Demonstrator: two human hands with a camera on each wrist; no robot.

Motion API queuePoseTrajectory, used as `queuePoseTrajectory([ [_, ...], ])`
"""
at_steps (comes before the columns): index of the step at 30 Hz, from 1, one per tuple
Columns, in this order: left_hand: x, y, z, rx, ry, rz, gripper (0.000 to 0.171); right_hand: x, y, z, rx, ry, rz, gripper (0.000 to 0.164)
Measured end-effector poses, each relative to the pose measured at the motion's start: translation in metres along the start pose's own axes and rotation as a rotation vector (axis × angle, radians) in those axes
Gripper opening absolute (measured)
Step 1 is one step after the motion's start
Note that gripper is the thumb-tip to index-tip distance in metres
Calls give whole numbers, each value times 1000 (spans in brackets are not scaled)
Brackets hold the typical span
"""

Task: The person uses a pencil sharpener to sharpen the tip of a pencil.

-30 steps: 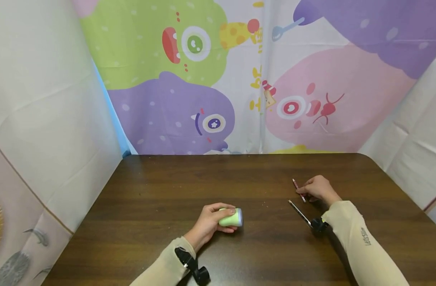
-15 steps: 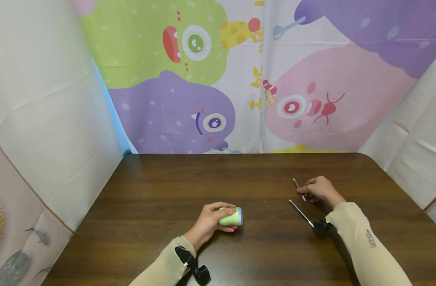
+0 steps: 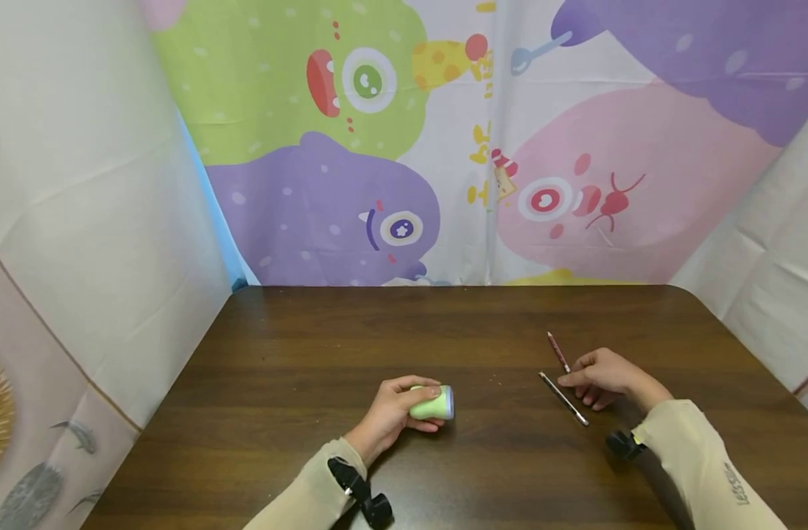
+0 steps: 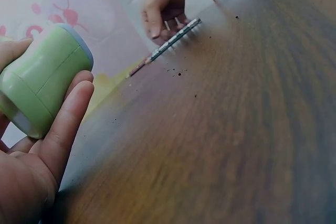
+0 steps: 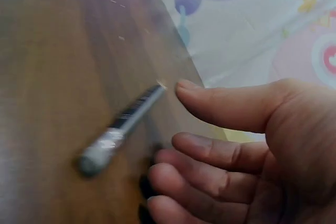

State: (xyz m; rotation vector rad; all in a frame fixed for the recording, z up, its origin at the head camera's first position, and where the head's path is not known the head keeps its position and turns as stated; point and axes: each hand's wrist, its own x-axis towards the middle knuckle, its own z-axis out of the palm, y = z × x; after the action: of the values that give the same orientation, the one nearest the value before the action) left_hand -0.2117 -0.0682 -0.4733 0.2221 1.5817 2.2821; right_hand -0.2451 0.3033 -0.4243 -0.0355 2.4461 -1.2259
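Note:
My left hand (image 3: 385, 414) grips a small green pencil sharpener (image 3: 430, 403) with a pale blue end, thumb on top and fingers underneath. In the left wrist view the rounded green body of the sharpener (image 4: 50, 77) shows a thin seam. My right hand (image 3: 605, 377) holds nothing; its thumb and fingers are apart, close over the table beside two pencils. A dark red pencil (image 3: 557, 350) lies just beyond the fingertips. Nearer to me lies a black patterned pencil (image 3: 563, 398), its silvery end towards me. The right wrist view shows this black pencil (image 5: 135, 113) left of the thumb.
The dark brown wooden table (image 3: 297, 338) carries a few tiny crumbs around its middle. A cartoon-printed curtain (image 3: 457, 221) hangs behind the far edge, with pale cloth on both sides. Each wrist wears a black camera.
My right hand has let go of the dark red pencil and moved nearer and to the right, towards the black pencil. The left hand keeps its grip on the sharpener.

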Motion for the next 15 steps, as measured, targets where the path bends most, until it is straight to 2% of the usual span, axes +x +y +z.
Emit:
queuePoseTrajectory([
  [7, 0, 0, 1, -1, 4, 3, 14, -16, -3, 13, -126, 18, -42, 22],
  [15, -1, 1, 1, 3, -4, 1, 15, -19, -6, 21, -179, 58, -47, 26],
])
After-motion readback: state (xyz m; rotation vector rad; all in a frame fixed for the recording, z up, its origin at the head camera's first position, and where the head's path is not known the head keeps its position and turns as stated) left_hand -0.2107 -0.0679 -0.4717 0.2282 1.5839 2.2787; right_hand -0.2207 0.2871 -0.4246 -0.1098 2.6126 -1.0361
